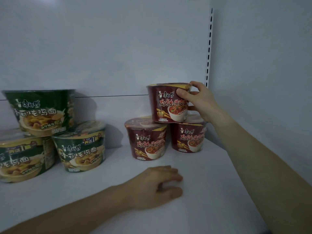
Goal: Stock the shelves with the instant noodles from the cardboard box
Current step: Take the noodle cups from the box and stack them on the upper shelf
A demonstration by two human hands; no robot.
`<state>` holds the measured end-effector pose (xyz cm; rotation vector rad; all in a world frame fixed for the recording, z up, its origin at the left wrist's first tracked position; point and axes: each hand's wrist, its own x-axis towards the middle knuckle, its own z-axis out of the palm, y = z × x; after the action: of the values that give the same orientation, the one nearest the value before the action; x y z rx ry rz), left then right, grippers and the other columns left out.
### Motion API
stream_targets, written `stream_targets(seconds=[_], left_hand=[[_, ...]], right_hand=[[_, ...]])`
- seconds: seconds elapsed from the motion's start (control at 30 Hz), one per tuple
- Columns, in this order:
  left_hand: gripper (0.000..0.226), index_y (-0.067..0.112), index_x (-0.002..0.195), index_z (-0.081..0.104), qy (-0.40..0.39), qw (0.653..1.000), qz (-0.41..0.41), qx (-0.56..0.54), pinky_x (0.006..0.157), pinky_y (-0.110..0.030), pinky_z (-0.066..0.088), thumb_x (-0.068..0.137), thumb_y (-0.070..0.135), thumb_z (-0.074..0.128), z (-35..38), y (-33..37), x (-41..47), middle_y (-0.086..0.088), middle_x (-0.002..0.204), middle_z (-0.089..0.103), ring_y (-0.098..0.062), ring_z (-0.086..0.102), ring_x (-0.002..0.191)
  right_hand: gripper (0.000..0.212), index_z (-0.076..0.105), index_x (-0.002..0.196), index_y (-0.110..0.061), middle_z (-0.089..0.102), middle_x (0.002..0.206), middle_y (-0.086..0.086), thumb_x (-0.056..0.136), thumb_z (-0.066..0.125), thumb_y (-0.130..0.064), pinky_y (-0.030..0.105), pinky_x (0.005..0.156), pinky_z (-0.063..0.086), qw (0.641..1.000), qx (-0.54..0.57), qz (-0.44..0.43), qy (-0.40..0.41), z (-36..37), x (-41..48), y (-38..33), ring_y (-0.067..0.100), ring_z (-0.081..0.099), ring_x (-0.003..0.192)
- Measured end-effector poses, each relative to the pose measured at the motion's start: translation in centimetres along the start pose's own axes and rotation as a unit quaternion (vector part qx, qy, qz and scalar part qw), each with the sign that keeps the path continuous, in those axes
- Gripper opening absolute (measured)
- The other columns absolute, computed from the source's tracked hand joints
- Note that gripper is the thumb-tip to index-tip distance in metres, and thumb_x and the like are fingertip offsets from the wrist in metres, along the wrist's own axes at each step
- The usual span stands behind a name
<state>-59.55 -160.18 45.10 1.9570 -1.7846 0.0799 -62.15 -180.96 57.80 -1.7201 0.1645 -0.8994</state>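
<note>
Right hand (200, 101) grips the top red noodle bowl (168, 103), fingers (181, 93) curled round it, straddling two others; released off-centre, it could topple. Left hand (157, 186) rests loosely curled on the shelf (211, 191).

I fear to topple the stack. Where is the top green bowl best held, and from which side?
Take the top green bowl just under its wide upper rim, coming from the front. It stands on two lower green bowls and narrows downward, so a grip under the rim will probably not slip.
</note>
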Motion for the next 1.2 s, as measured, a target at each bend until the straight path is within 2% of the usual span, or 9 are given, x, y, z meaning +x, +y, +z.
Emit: stream_targets(seconds=[0.17, 0.37, 0.47, 0.8, 0.87, 0.97, 1.07, 1.13, 1.2], left_hand=[[0.045, 0.018, 0.127, 0.056, 0.011, 1.000, -0.006, -0.018, 0.098, 0.004, 0.018, 0.088, 0.041, 0.058, 0.4, -0.1, -0.1, 0.001, 0.139, 0.049, 0.004, 0.032, 0.127], [0.065, 0.013, 0.122, 0.061, 0.004, 0.999, 0.012, -0.029, 0.093, 0.005, 0.022, 0.077, 0.056, 0.043, 0.2, 0.2, 0.0, -0.006, 0.127, 0.058, -0.002, 0.038, 0.120], [0.070, 0.020, 0.124, 0.059, 0.006, 1.000, -0.009, -0.027, 0.098, 0.003, 0.021, 0.073, 0.063, 0.041, 0.5, -0.1, 0.0, 0.001, 0.134, 0.053, 0.004, 0.034, 0.125], [0.050, 0.026, 0.127, 0.056, -0.010, 0.999, -0.032, -0.006, 0.102, 0.001, 0.017, 0.083, 0.050, 0.055, 0.6, -0.3, 0.0, 0.006, 0.141, 0.046, 0.007, 0.030, 0.130], [0.054, 0.026, 0.127, 0.056, -0.010, 1.000, -0.029, -0.003, 0.102, 0.002, 0.018, 0.081, 0.054, 0.052, 0.6, -0.3, -0.1, 0.006, 0.141, 0.046, 0.008, 0.029, 0.129], [0.046, 0.023, 0.129, 0.055, -0.020, 0.999, -0.029, 0.003, 0.102, 0.001, 0.017, 0.087, 0.044, 0.056, 0.4, -0.1, -0.2, 0.004, 0.142, 0.045, 0.005, 0.030, 0.131], [0.045, 0.019, 0.129, 0.054, -0.027, 0.999, -0.016, 0.015, 0.100, 0.002, 0.017, 0.091, 0.041, 0.053, 0.0, 0.5, -0.2, 0.000, 0.140, 0.047, 0.001, 0.034, 0.129], [0.053, 0.013, 0.124, 0.058, -0.033, 0.999, -0.006, 0.031, 0.099, -0.004, 0.025, 0.089, 0.049, 0.044, -0.3, 0.8, -0.2, -0.006, 0.130, 0.056, -0.006, 0.042, 0.120], [0.067, 0.009, 0.114, 0.062, -0.043, 0.995, -0.006, 0.086, 0.096, -0.022, 0.036, 0.084, 0.058, 0.027, -0.4, 1.0, -0.4, -0.010, 0.117, 0.061, -0.014, 0.049, 0.110]], right_hand=[[0.074, 0.032, 0.139, -0.016, 0.056, 0.115, 0.010, 0.077, 0.072, -0.024, 0.035, 0.087, 0.049, 1.000, 0.013, 0.008, -0.024, 0.2, 0.7, 0.5, 0.016, 0.059, 0.096], [0.075, 0.028, 0.142, -0.018, 0.056, 0.112, 0.006, 0.080, 0.069, -0.021, 0.033, 0.085, 0.046, 0.998, 0.043, 0.013, -0.038, 0.5, 0.8, 1.4, 0.005, 0.057, 0.089], [0.076, 0.024, 0.144, -0.020, 0.054, 0.114, 0.004, 0.081, 0.067, -0.023, 0.033, 0.086, 0.044, 0.998, 0.048, 0.018, -0.047, 0.4, 0.8, 1.7, 0.003, 0.055, 0.091], [0.082, 0.015, 0.147, -0.022, 0.052, 0.124, 0.002, 0.083, 0.066, -0.025, 0.041, 0.099, 0.040, 0.995, 0.071, 0.030, -0.058, 0.8, 0.6, 1.6, 0.005, 0.054, 0.098], [0.084, 0.013, 0.148, -0.021, 0.053, 0.122, 0.001, 0.083, 0.066, -0.026, 0.041, 0.105, 0.036, 0.996, 0.066, 0.028, -0.055, 0.8, 0.7, 1.6, 0.009, 0.053, 0.102], [0.086, 0.009, 0.149, -0.019, 0.040, 0.142, 0.008, 0.083, 0.065, -0.028, 0.034, 0.102, 0.031, 0.998, 0.043, 0.025, -0.048, 0.6, 0.6, 1.6, 0.017, 0.043, 0.123], [0.087, 0.013, 0.148, -0.020, 0.029, 0.150, 0.010, 0.081, 0.066, -0.037, 0.038, 0.108, 0.029, 0.999, 0.014, 0.027, -0.028, 0.0, 0.0, 1.5, 0.021, 0.033, 0.136], [0.082, 0.021, 0.146, -0.018, 0.031, 0.150, 0.009, 0.081, 0.066, -0.039, 0.037, 0.108, 0.031, 1.000, -0.018, 0.012, 0.005, -0.5, -0.8, 1.1, 0.020, 0.033, 0.136], [0.069, 0.033, 0.141, -0.012, 0.038, 0.146, 0.007, 0.084, 0.063, -0.038, 0.028, 0.103, 0.035, 0.997, -0.042, -0.023, 0.068, -0.8, -2.0, 0.3, 0.017, 0.039, 0.132]])
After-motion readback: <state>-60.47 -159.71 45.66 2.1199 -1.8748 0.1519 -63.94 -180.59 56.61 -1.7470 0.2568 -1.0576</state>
